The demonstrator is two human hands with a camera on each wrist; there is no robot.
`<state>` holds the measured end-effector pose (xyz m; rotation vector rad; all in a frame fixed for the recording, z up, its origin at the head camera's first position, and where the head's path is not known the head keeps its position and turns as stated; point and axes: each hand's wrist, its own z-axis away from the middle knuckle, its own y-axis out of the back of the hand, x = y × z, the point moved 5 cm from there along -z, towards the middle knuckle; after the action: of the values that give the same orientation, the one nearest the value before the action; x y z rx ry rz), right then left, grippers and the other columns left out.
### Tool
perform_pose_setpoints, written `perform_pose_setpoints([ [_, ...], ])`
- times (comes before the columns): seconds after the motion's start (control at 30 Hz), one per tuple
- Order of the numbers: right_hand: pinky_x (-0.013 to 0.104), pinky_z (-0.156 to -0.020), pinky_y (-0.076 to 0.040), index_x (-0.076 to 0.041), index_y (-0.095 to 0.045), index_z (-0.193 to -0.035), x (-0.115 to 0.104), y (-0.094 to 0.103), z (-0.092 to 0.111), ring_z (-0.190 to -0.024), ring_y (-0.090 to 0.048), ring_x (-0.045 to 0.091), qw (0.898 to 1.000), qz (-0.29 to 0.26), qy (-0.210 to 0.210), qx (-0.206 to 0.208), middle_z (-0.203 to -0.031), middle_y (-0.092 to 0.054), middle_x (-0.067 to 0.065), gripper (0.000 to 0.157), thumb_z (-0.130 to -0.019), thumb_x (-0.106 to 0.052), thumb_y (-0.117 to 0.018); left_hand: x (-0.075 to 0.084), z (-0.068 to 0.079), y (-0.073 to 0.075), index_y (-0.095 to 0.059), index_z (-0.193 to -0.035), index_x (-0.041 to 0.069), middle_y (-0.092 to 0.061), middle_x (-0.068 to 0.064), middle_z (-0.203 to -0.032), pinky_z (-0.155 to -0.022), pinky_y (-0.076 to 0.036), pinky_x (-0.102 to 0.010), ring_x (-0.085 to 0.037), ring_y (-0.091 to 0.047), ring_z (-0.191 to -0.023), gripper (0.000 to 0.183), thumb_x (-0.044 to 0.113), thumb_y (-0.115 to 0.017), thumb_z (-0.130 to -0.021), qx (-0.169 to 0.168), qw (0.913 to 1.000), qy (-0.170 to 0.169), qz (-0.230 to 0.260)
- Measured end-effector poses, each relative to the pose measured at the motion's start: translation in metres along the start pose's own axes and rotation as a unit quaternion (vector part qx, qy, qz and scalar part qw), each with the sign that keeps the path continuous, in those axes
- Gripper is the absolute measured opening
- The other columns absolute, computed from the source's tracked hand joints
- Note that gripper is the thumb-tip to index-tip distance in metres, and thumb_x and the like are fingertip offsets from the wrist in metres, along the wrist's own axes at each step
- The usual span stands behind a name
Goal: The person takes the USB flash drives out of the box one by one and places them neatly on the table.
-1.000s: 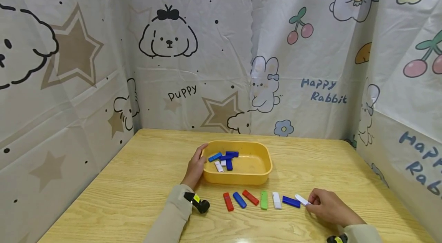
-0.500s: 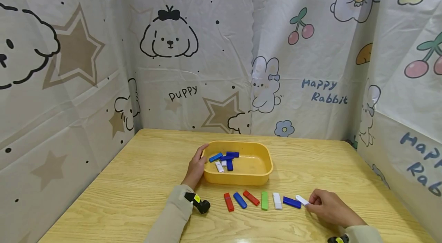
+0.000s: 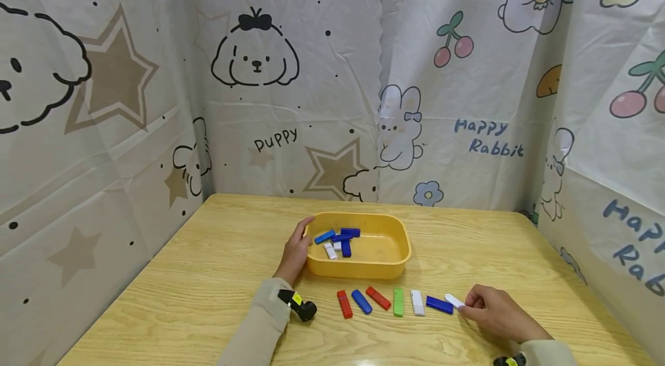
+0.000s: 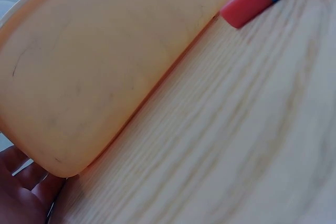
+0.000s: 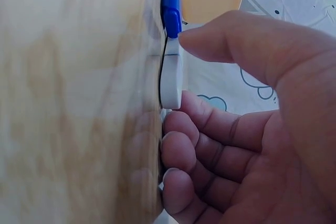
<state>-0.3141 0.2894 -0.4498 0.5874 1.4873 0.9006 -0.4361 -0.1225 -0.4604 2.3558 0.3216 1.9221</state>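
My left hand (image 3: 294, 251) holds the left end of a yellow plastic tub (image 3: 358, 269), its thumb at the rim. Several blue and white USB flash drives (image 3: 340, 238) lie loosely inside that tub, toward its left. At the right, my right hand (image 3: 496, 311) pinches a white USB flash drive (image 5: 171, 80) lying on the table, with the thumb toward one end and the index finger at the other. A dark blue flash drive (image 3: 439, 305) lies right against its far end. The remaining fingers of this hand are curled near the tabletop.
In a row before the tub lie a red flash drive (image 3: 344, 303), a blue one (image 3: 361, 301), another red one (image 3: 378, 298), a green one (image 3: 398, 302) and a white one (image 3: 418, 302). Printed curtains (image 3: 312, 94) enclose the wooden table (image 3: 208, 273) behind and at both sides.
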Motion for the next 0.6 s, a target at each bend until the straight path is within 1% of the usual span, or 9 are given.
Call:
perform_pose_setpoints([
  [0.17,0.025,-0.056,-0.039,-0.009,-0.059,-0.083,-0.0010,0.0004,0.0009,-0.064,-0.047,0.014,1.000,-0.004,0.005,-0.003,-0.073,-0.055,0.000,0.024,-0.085,-0.030,-0.071,-0.0006,-0.0002,-0.0002,-0.047,-0.141,0.019,-0.035,-0.011,-0.153,-0.113,-0.020,-0.051,-0.030,-0.025,-0.143,0.054,0.007,-0.042,-0.089,0.001,1.0000,0.001,0.001],
  [0.6,0.026,-0.055,-0.038,-0.009,-0.058,-0.083,-0.0004,-0.0007,0.0000,-0.065,-0.046,0.016,1.000,-0.007,-0.023,0.006,-0.073,-0.054,0.000,0.023,-0.085,-0.027,-0.071,-0.0016,-0.0004,-0.0001,-0.047,-0.142,0.018,-0.037,-0.009,-0.152,-0.113,-0.022,-0.051,-0.029,-0.027,-0.142,0.054,0.007,-0.041,-0.089,0.002,1.0000,-0.006,-0.003],
])
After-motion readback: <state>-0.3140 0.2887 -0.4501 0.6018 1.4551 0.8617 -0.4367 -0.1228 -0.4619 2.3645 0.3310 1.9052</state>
